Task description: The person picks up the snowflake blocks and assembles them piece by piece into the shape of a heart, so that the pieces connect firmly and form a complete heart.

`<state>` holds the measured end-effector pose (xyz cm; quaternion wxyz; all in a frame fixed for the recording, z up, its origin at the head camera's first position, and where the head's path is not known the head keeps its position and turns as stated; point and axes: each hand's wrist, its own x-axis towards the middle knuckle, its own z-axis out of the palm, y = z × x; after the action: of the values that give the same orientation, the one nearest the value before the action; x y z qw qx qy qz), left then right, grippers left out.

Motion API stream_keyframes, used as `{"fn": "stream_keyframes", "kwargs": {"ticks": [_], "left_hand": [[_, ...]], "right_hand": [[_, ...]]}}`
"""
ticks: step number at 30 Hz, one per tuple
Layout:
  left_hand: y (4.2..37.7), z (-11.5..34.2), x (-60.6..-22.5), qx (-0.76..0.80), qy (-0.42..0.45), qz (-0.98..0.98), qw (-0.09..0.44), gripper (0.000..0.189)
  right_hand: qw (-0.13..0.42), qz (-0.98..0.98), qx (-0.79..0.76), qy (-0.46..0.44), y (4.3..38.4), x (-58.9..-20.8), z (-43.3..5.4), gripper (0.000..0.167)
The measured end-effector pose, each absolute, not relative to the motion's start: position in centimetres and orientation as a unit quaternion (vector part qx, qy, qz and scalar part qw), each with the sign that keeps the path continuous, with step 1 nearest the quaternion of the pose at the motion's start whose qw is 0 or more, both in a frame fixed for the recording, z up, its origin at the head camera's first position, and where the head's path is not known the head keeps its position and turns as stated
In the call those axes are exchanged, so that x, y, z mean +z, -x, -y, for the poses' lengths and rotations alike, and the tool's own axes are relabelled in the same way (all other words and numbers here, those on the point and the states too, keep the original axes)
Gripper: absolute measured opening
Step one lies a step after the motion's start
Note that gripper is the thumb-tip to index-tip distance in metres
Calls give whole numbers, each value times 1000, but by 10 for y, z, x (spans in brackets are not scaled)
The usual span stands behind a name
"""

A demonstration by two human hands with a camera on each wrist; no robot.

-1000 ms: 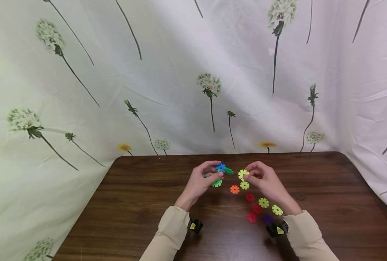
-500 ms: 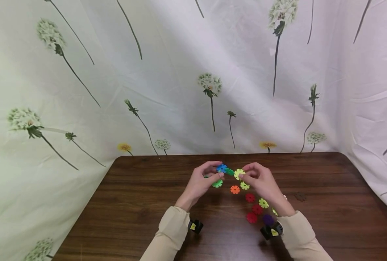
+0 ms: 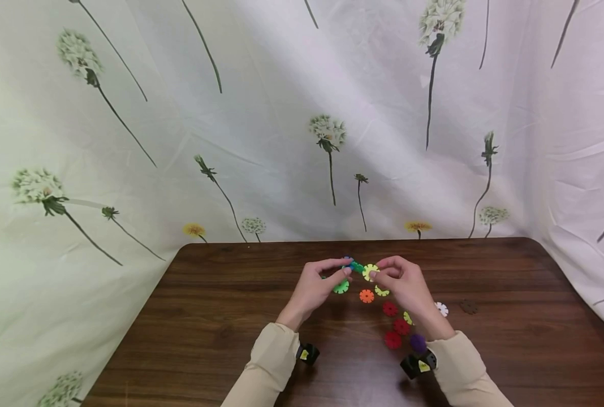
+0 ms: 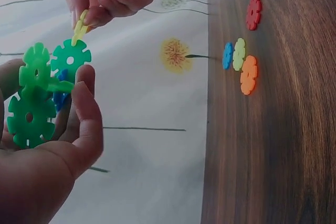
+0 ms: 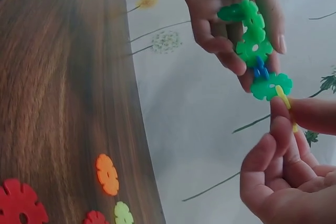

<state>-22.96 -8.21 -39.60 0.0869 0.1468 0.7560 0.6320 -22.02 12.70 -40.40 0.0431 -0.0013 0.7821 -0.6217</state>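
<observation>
In the head view my left hand [image 3: 312, 288] holds a chain of notched plastic snowflake discs in front of me. The left wrist view shows several green discs [image 4: 32, 120] in this chain, with a blue disc [image 4: 59, 97] joining two of them. Between thumb and fingers, my right hand [image 3: 408, 285] pinches a yellow snowflake disc [image 3: 369, 272]. Its edge meets the rim of the chain's end green disc [image 5: 271, 86], roughly crosswise; how deep the notches engage I cannot tell. Left fingers partly hide the blue disc in the head view.
Loose discs lie on the brown wooden table [image 3: 220, 316]: an orange one [image 3: 366, 296], several red ones [image 3: 401, 326], a purple one [image 3: 418, 342], a white one [image 3: 441, 309], a dark one [image 3: 468, 306] and yellow-green ones. A flower-printed cloth [image 3: 281, 169] hangs behind the table.
My right hand has moved left, bringing the yellow disc from apart to against the chain's green end disc. Left fingers now cover more of the blue disc. The white disc has come into view.
</observation>
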Motion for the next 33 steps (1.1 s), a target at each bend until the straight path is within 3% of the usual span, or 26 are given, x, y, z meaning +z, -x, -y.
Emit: {"fn": "stream_keyframes", "kwargs": {"ticks": [8, 33], "left_hand": [[215, 81, -373, 574, -170, -798, 63, 35], [212, 70, -368, 538, -221, -813, 40, 36]], "right_hand": [[31, -771, -636, -22, 219, -402, -125, 32], [66, -757, -649, 30, 227, -392, -145, 28]]}}
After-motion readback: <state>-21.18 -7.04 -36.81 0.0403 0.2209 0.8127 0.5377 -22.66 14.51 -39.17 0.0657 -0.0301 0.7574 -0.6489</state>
